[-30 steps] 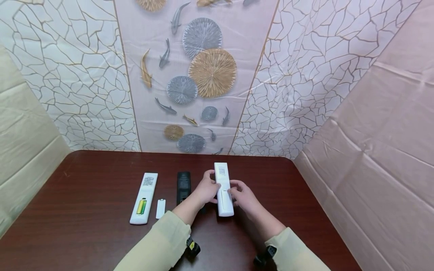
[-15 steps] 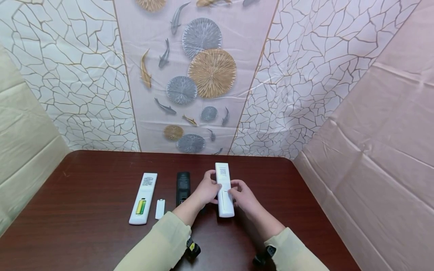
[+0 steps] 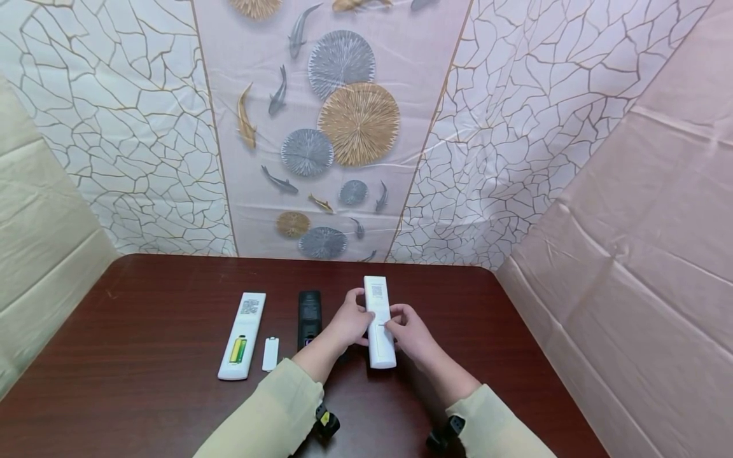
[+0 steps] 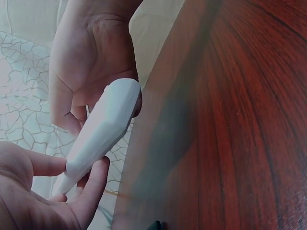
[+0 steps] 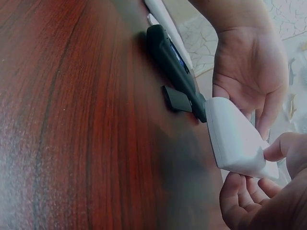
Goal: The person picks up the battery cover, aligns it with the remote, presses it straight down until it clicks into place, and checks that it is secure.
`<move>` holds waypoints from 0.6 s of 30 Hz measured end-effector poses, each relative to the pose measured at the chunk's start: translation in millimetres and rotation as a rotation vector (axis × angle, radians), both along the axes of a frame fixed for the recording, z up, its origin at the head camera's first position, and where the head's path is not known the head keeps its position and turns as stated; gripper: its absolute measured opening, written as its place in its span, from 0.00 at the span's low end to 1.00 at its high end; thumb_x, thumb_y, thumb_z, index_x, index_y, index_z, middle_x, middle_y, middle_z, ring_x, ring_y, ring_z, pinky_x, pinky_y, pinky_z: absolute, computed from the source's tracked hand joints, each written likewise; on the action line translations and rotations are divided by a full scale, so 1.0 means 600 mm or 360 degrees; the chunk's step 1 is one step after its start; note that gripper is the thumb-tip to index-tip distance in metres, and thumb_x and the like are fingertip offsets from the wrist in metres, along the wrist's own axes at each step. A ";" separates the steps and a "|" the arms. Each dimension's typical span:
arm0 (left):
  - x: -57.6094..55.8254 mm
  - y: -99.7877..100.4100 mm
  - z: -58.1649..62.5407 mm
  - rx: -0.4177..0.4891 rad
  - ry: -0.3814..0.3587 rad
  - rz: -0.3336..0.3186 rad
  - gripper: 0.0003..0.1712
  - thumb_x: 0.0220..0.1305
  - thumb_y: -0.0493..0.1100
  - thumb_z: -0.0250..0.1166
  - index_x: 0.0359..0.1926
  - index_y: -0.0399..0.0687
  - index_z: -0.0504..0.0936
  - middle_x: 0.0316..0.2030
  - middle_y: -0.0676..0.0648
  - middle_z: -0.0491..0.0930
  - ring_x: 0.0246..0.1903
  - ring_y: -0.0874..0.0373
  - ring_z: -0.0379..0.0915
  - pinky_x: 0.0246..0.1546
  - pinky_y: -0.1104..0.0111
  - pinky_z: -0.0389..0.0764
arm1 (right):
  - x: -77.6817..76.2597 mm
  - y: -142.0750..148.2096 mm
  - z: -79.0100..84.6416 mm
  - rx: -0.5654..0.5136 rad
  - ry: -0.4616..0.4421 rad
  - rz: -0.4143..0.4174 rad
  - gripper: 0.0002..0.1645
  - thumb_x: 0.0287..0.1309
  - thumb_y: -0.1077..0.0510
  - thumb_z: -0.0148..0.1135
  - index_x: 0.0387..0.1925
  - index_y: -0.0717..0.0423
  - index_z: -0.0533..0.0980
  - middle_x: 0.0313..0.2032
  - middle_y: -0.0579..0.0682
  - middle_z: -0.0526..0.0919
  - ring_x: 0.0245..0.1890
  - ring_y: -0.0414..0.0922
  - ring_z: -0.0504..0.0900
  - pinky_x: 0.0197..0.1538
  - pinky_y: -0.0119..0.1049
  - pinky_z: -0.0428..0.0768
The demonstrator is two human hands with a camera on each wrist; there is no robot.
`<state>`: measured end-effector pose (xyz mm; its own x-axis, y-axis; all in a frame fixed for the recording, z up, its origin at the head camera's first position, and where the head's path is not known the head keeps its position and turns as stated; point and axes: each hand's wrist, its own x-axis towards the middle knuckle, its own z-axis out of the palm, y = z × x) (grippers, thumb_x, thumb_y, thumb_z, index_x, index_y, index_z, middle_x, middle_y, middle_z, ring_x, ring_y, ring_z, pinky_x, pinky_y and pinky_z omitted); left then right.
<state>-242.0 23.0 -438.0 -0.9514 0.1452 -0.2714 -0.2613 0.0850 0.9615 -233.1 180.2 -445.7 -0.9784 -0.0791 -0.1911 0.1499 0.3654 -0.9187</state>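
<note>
Above the table, a white remote control (image 3: 376,305) is held back side up, a printed code near its far end. My left hand (image 3: 348,320) grips its left side, thumb on the back and fingers beneath. From the right, my right hand (image 3: 413,335) holds it with the thumb pressing on the back near the battery cover's upper edge. In the left wrist view, the near end of the remote (image 4: 103,120) is tilted up between both hands. The right wrist view shows right-hand fingers (image 5: 235,191) under the remote (image 5: 235,139). Its front face is hidden.
Left on the brown table (image 3: 143,343) lies another white remote (image 3: 250,307), its battery compartment uncovered, with green-yellow inside. Beside it is a loose white battery cover (image 3: 271,353). A black remote (image 3: 310,312) lies partly behind the left forearm, near a small black cover (image 5: 176,99).
The held remote has shifted very slightly right and toward the person. The right thumb has moved a little on its back. The left hand's grip looks the same.
</note>
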 end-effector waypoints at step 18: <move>-0.003 -0.002 -0.005 0.0028 0.0003 -0.0026 0.37 0.71 0.37 0.59 0.75 0.48 0.53 0.52 0.36 0.73 0.44 0.47 0.78 0.32 0.58 0.85 | 0.000 0.006 -0.005 -0.0051 0.0008 -0.0007 0.24 0.67 0.61 0.54 0.63 0.64 0.67 0.44 0.58 0.78 0.36 0.47 0.80 0.34 0.40 0.81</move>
